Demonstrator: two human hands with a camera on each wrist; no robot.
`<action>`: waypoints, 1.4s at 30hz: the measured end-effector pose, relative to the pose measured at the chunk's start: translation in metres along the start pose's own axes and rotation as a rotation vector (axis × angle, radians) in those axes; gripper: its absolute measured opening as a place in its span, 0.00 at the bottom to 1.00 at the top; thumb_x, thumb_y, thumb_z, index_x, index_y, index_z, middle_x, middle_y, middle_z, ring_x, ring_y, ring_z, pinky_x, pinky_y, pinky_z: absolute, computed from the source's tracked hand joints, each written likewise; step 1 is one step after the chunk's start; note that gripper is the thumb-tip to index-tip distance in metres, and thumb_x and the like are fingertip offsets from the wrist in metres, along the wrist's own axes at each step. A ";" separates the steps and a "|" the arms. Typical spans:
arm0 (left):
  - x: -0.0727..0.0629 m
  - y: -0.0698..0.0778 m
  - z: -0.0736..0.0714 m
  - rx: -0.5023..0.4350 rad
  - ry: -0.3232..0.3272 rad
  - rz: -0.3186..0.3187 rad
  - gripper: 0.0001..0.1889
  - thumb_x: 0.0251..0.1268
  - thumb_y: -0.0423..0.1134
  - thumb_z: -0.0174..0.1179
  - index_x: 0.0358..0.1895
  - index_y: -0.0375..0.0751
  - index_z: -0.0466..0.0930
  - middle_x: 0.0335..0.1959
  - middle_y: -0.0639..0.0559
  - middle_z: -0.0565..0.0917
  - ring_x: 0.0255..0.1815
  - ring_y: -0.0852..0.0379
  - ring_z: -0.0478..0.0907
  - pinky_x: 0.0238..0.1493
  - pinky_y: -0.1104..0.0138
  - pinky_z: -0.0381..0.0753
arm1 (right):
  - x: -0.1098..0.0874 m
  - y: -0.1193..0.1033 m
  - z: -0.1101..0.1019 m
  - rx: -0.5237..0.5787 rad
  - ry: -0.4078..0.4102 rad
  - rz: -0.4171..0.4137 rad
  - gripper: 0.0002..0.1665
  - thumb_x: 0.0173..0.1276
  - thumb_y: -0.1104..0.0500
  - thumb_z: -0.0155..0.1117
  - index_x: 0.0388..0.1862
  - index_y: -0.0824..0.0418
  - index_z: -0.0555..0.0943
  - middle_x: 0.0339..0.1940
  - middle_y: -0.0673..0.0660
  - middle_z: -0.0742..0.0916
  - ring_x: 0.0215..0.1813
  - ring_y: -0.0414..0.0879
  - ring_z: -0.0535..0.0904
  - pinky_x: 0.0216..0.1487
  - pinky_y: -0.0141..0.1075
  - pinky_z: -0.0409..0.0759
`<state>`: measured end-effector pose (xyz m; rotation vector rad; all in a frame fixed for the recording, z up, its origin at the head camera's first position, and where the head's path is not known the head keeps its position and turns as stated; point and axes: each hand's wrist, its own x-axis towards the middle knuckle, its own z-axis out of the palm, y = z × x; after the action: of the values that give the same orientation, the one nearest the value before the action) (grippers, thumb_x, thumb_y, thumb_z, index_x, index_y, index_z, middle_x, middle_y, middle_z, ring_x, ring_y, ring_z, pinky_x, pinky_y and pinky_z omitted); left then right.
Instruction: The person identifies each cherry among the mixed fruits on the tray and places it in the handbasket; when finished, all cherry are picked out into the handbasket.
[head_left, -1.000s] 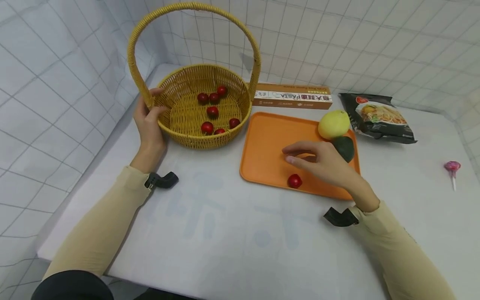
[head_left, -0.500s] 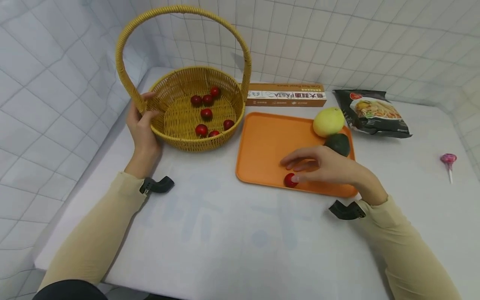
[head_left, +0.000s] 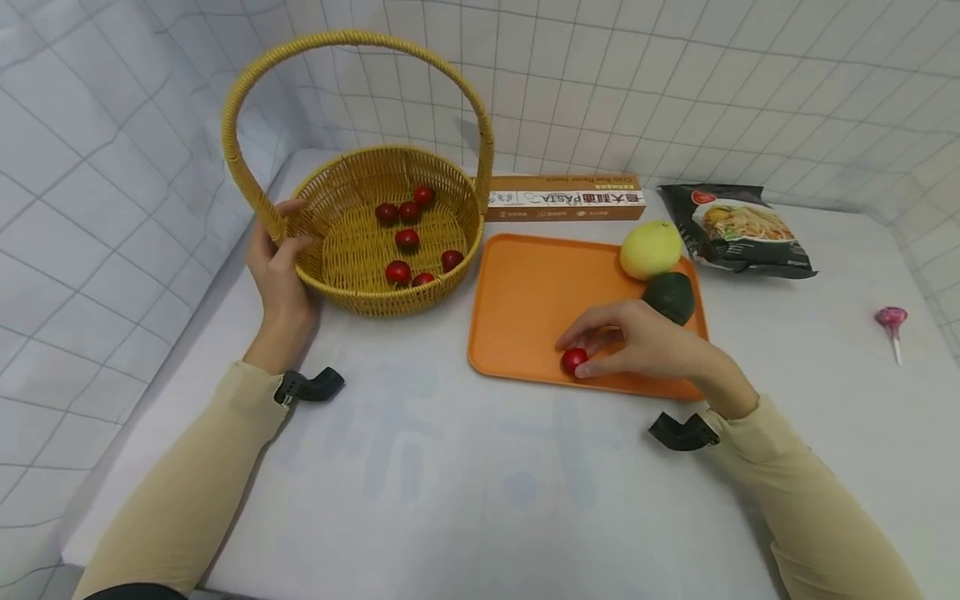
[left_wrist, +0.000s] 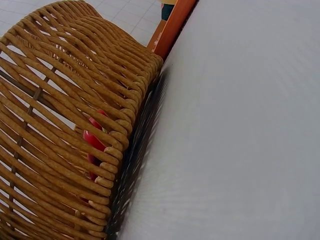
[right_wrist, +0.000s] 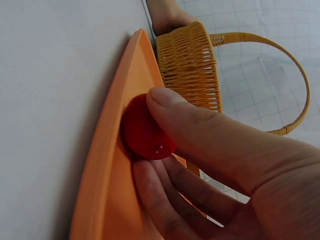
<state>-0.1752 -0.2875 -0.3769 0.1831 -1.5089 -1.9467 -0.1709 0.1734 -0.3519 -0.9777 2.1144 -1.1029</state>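
Observation:
My left hand point(head_left: 281, 271) grips the left rim of a yellow wicker basket point(head_left: 382, 302), below one end of its tall handle. Several dark red cherries point(head_left: 407, 240) lie inside the basket. In the left wrist view the woven wall point(left_wrist: 65, 115) fills the left side, and red shows through its gaps. My right hand point(head_left: 645, 342) is over the front of an orange tray point(head_left: 517, 292). Its thumb and fingers pinch a single red cherry point(right_wrist: 145, 132) close to the tray's front edge, thumb on one side and fingertips on the other.
A yellow round fruit point(head_left: 651, 250) and a dark green avocado-like fruit point(head_left: 670, 297) sit at the tray's right side. Behind are a pasta box point(head_left: 562, 212) and a black noodle packet point(head_left: 750, 233). A pink lollipop point(head_left: 892, 318) lies far right. White gridded sheeting surrounds the table.
My right hand has come down to the cherry on the tray and now pinches it. My left hand stays on the basket rim. The head view has shifted slightly.

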 end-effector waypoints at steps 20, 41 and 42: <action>-0.005 -0.001 -0.004 0.036 -0.013 0.019 0.26 0.56 0.21 0.50 0.57 0.36 0.86 0.58 0.47 0.85 0.66 0.50 0.73 0.65 0.67 0.67 | 0.003 0.000 0.013 -0.183 0.286 0.073 0.17 0.65 0.54 0.80 0.53 0.49 0.89 0.48 0.45 0.91 0.50 0.39 0.85 0.55 0.40 0.83; 0.001 0.000 -0.002 0.047 -0.003 0.004 0.26 0.57 0.22 0.49 0.57 0.38 0.86 0.59 0.49 0.84 0.67 0.51 0.73 0.65 0.69 0.67 | 0.072 -0.055 0.005 -0.077 0.448 -0.098 0.18 0.69 0.57 0.77 0.57 0.56 0.88 0.51 0.51 0.90 0.56 0.43 0.85 0.58 0.45 0.86; 0.001 0.000 -0.002 0.049 -0.005 0.007 0.26 0.57 0.22 0.49 0.57 0.38 0.86 0.59 0.49 0.84 0.67 0.51 0.73 0.65 0.69 0.67 | 0.078 -0.059 0.005 -0.072 0.449 -0.110 0.18 0.69 0.57 0.76 0.57 0.57 0.88 0.51 0.52 0.90 0.56 0.43 0.85 0.58 0.45 0.86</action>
<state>-0.1751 -0.2901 -0.3770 0.1944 -1.5597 -1.9070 -0.1923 0.0859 -0.3153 -0.9562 2.4914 -1.4160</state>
